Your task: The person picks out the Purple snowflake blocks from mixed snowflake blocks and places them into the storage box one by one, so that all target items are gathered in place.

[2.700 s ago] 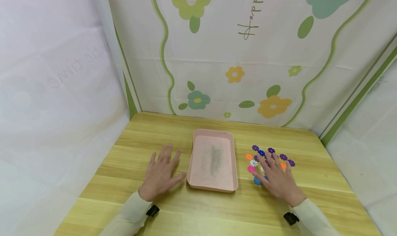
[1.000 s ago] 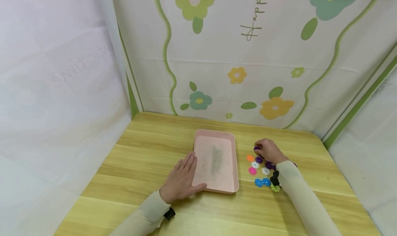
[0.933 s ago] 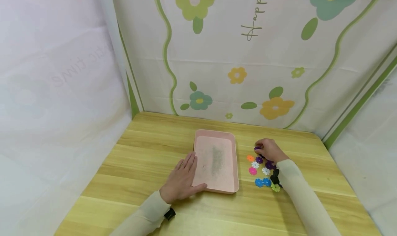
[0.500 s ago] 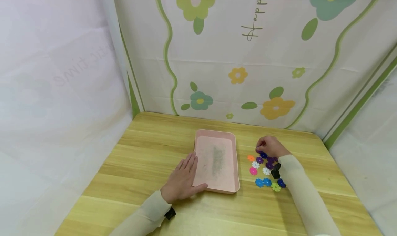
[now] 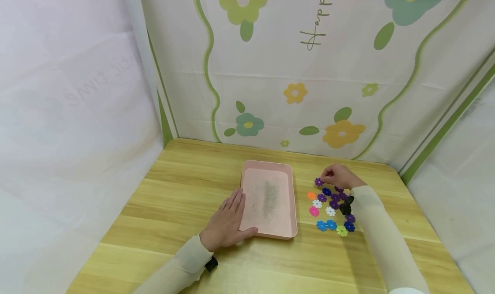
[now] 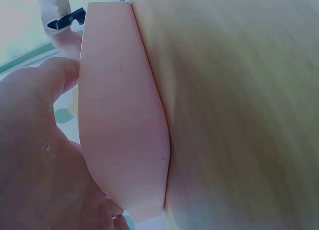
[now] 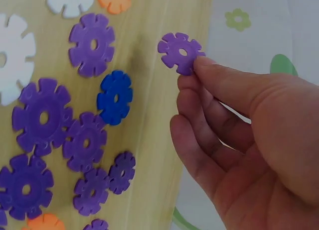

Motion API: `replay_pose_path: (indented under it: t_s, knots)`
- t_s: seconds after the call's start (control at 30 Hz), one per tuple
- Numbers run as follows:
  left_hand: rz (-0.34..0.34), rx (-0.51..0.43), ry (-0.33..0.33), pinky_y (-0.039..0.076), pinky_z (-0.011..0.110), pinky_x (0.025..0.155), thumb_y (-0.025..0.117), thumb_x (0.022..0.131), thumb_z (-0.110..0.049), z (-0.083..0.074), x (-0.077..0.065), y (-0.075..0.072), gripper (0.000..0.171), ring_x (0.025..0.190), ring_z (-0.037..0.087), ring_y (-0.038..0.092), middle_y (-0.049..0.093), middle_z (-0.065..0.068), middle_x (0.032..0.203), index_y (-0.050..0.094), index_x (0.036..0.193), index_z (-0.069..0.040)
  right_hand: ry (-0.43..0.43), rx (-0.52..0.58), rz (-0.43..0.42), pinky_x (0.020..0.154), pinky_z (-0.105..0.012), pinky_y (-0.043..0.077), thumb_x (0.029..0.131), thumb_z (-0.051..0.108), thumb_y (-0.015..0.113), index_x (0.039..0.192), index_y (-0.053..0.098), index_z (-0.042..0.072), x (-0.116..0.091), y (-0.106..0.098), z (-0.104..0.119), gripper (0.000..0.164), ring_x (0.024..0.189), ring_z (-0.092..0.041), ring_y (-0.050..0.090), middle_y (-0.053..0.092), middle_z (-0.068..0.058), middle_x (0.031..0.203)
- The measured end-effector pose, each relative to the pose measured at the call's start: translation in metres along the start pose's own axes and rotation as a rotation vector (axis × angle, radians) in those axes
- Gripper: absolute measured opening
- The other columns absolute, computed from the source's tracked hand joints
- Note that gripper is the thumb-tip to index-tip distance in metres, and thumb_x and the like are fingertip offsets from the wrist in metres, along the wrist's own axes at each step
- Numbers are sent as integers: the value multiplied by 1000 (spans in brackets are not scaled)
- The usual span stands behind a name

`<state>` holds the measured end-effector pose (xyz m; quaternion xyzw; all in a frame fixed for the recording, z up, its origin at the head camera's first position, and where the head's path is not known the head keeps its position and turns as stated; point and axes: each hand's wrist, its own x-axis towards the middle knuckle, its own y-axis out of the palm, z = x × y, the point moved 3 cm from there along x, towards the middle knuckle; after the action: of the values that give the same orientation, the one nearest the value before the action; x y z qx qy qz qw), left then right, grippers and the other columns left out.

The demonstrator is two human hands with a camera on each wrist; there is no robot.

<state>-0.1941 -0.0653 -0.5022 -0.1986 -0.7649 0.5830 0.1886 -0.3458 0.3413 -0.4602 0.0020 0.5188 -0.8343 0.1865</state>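
a purple notched disc (image 7: 172,50) is pinched between the thumb and finger of the right hand (image 5: 341,177), at the far side of the scattered discs (image 5: 330,214), purple, blue, white, orange, pink and yellow-green. left of them sits a pink tray (image 5: 257,199), the left hand (image 5: 225,224) straight-fingered against its left side, thumb at its near edge. beneath is a wooden table (image 5: 193,169); behind, a flower-printed cloth (image 5: 255,62).

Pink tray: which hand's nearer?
Left. The left hand touches the tray at its near left corner; the right hand is apart, beyond the tray's right side, pinching a purple flower piece.
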Motion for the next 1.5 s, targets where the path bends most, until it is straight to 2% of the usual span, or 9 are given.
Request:
replay_pose_path:
  t_s: [0.33,0.47,0.57,0.67,0.87,1.03,1.13,1.33,1.5]
  knots:
    - [-5,11,6,31,53,130,48,100,-72,-2,-1,-1,105,163,40,22,20,26,174,26,163,9,-40,19,16,71,-30,51,107,22,64,105,77,7,10,0,35,20,81,-21,61,75,-17,100]
    - [-27,3,17,34,55,128,50,100,-70,-3,-1,-4,104,162,42,25,23,28,173,28,162,11,-75,19,17,72,-31,52,106,21,66,105,78,7,17,-3,55,19,84,-26,64,75,-11,96]
    - [-33,-2,22,35,57,127,52,100,-69,-3,-1,-5,104,161,43,27,25,29,172,29,161,12,-100,17,16,73,-30,52,105,21,66,104,79,8,25,-1,71,18,83,-23,63,74,-6,93]
    - [-27,7,19,35,57,127,52,99,-70,-2,-2,-5,104,161,42,27,25,29,172,29,161,11,-125,15,26,70,-29,49,105,22,67,101,79,7,35,4,89,19,78,-18,58,74,-9,92]
    - [13,7,-8,31,54,130,50,99,-72,-2,0,-4,106,164,39,21,19,26,175,25,164,9,-162,9,59,63,-28,42,104,21,68,96,78,6,56,18,121,20,67,-13,49,75,-18,91]
    - [30,2,-14,29,53,131,47,100,-73,-3,1,-3,106,164,39,19,18,25,175,23,164,8,-156,43,69,60,-25,41,103,21,69,96,78,5,73,35,143,20,67,-12,50,76,-18,94]
    - [16,-3,-5,30,55,130,47,100,-74,-3,0,-3,106,164,40,21,20,26,174,25,163,9,-138,66,67,60,-24,42,103,22,70,96,79,7,82,46,155,18,69,-12,53,77,-16,96]
    - [-2,-14,11,30,56,130,45,101,-74,-4,-1,-4,106,163,41,22,20,27,174,25,163,10,-105,126,31,65,-23,49,102,20,71,96,81,6,96,65,170,18,75,-13,61,80,-13,97]
    - [-5,-10,19,30,56,130,45,101,-75,-1,-1,-3,108,163,41,22,20,28,174,24,163,11,-68,168,-21,58,-22,44,102,19,71,91,80,3,106,80,174,22,67,-12,56,77,-12,87]
